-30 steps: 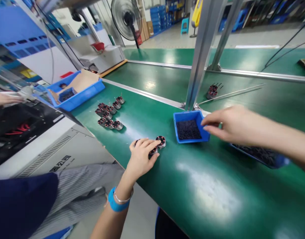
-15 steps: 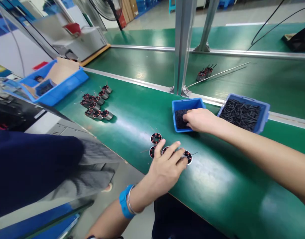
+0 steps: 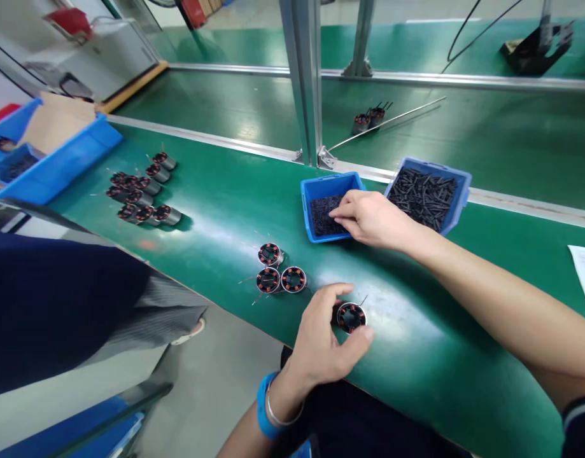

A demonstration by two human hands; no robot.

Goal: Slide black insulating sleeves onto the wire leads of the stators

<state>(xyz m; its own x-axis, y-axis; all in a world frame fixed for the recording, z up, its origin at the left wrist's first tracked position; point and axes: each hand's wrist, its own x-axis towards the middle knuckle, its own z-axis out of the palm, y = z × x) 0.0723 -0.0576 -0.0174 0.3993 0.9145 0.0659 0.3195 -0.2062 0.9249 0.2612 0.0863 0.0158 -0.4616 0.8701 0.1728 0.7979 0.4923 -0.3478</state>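
My left hand (image 3: 325,340) curls around a round metal motor stator (image 3: 352,317) with black and copper-orange windings inside, thumb at its near side and fingers at its far left. A thin wire sticks up from its rim. My right hand (image 3: 368,216) reaches into the small blue bin (image 3: 307,222), its fingertips pinched just over short, thin black tube pieces (image 3: 323,207). Whatever is between those fingertips is too small to make out. Left of my left hand, three more stators (image 3: 293,280) stand close together with thin wires splayed out.
A second blue bin (image 3: 464,191) of longer black tubes stands behind my right forearm. Several stators (image 3: 149,184) are grouped at left, near a large blue crate (image 3: 77,162). A metal post (image 3: 302,83) rises from the bench. Another person's dark clothing (image 3: 58,312) is at left.
The view has shifted right. My left hand has gone from resting spread over the stators to curling around one, now farther from the others. My right hand's fingertips have lifted slightly within the small bin.
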